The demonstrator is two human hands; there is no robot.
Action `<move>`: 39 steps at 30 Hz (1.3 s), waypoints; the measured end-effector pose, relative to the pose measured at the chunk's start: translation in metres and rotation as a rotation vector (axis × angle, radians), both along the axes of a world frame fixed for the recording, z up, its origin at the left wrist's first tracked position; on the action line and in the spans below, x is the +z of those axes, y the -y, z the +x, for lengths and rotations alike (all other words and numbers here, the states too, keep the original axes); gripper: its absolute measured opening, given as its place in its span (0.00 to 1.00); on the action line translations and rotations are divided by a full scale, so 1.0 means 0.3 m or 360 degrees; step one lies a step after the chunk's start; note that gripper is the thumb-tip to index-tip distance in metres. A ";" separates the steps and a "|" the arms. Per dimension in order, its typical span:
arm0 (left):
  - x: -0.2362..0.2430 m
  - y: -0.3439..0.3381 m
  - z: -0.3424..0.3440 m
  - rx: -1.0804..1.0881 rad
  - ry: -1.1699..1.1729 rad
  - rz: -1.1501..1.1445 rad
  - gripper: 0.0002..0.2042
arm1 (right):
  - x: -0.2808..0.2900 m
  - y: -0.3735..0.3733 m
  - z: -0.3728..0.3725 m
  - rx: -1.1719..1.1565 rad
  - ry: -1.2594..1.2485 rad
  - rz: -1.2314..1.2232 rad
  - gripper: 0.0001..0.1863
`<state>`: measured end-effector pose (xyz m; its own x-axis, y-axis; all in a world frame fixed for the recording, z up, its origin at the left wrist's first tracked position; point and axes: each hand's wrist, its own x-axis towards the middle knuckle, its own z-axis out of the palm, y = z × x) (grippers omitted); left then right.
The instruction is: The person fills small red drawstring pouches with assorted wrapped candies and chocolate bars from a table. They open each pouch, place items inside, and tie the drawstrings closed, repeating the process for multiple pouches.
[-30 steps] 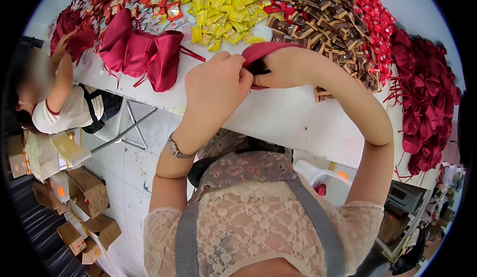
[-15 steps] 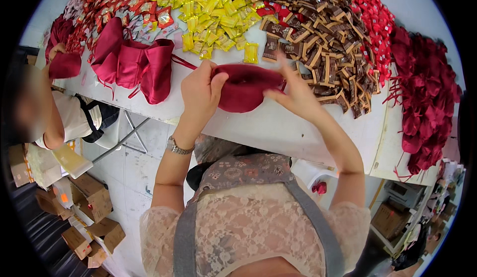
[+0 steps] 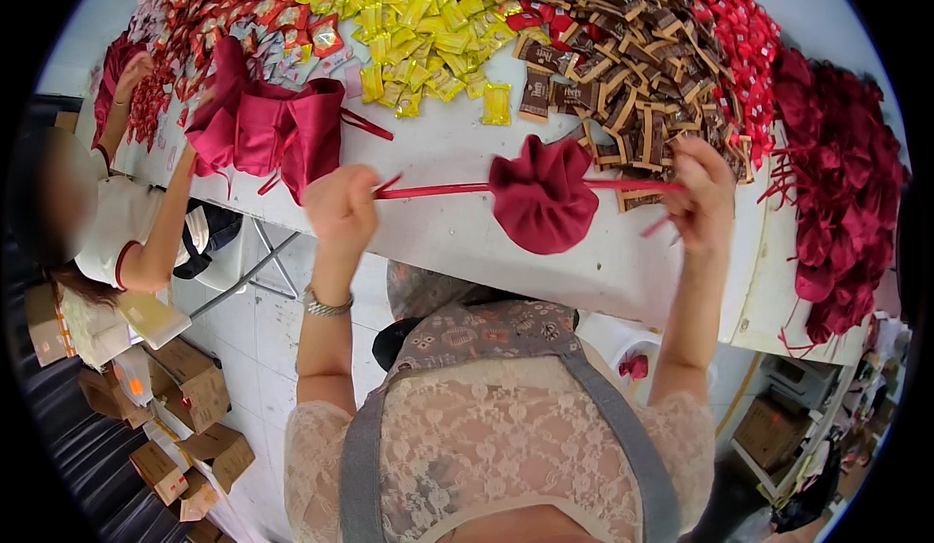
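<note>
A dark red satin drawstring pouch [image 3: 545, 198] hangs above the table's front part, its mouth gathered and puckered. Its cords stretch taut to both sides. The left cord ends in my left hand [image 3: 342, 210], whose fingers are closed round it; a short tail pokes out past the fist. On the other side my right hand [image 3: 702, 193] pinches the right cord, with a loose end dangling beneath. What is inside the pouch does not show. Close to my left hand, several filled red pouches [image 3: 263, 125] stand together on the table.
Across the back of the white table [image 3: 438, 241] lie heaps of yellow packets [image 3: 428, 37], brown packets [image 3: 623, 47] and red packets [image 3: 224, 8]. A pile of red pouches [image 3: 837, 193] covers the right end. A co-worker [image 3: 146, 222] sits at left, an arm at the filled pouches.
My hands have moved apart, pulling the cords, and the open pouch is now cinched. The co-worker's near arm has reached to the standing pouches; the small pouch they held is out of sight.
</note>
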<state>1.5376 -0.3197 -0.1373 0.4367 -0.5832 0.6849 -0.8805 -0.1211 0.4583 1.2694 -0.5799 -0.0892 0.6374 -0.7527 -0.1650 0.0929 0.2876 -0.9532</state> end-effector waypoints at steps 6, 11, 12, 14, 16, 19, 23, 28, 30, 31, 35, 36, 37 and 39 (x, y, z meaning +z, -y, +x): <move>-0.006 0.026 -0.084 -0.0347 -0.0333 0.0369 0.04 | -0.012 -0.088 -0.033 0.0211 -0.0476 -0.0905 0.28; 0.187 0.134 -0.068 0.0096 0.0412 0.0511 0.15 | -0.167 -0.242 0.082 0.1244 -0.1078 -0.1819 0.37; 0.169 0.115 -0.018 0.0266 0.0373 0.0552 0.15 | -0.104 -0.184 0.049 0.1288 -0.0937 -0.1428 0.35; 0.083 0.043 0.081 0.0374 0.0255 0.0740 0.14 | 0.053 -0.018 -0.029 0.0388 -0.0622 -0.1063 0.31; 0.052 0.041 0.114 0.0256 0.0062 0.0797 0.11 | 0.171 0.109 -0.080 -0.0593 -0.0384 -0.1473 0.27; 0.077 0.039 0.027 0.0210 -0.0390 0.0498 0.05 | 0.119 0.107 0.103 -0.0083 -0.0754 -0.1882 0.22; 0.170 -0.007 -0.044 -0.0277 -0.0913 0.0217 0.07 | -0.137 0.043 0.368 0.0393 -0.0594 -0.3070 0.13; 0.133 -0.033 -0.037 -0.0162 -0.1542 0.0051 0.07 | -0.176 0.127 0.535 0.0951 -0.0515 -0.2949 0.14; 0.106 -0.040 -0.035 -0.0242 -0.1765 -0.0017 0.09 | -0.120 0.124 0.561 0.1119 -0.0526 -0.2367 0.17; 0.101 -0.031 -0.034 -0.0234 -0.1719 0.0058 0.10 | -0.111 0.096 0.568 0.1049 -0.0715 -0.1823 0.19; 0.115 0.025 -0.013 -0.0545 -0.1863 0.0394 0.08 | -0.204 0.044 0.574 0.1295 -0.0599 -0.2412 0.16; 0.128 0.040 -0.010 -0.0682 -0.1951 0.0369 0.10 | -0.195 0.059 0.578 0.1358 -0.0662 -0.2390 0.16; 0.127 0.059 -0.003 -0.0778 -0.2024 0.0260 0.09 | -0.177 0.078 0.585 0.1421 -0.0724 -0.2367 0.16; 0.079 0.093 0.010 -0.0788 -0.2135 0.0095 0.07 | -0.153 0.093 0.602 0.1492 -0.0816 -0.2273 0.13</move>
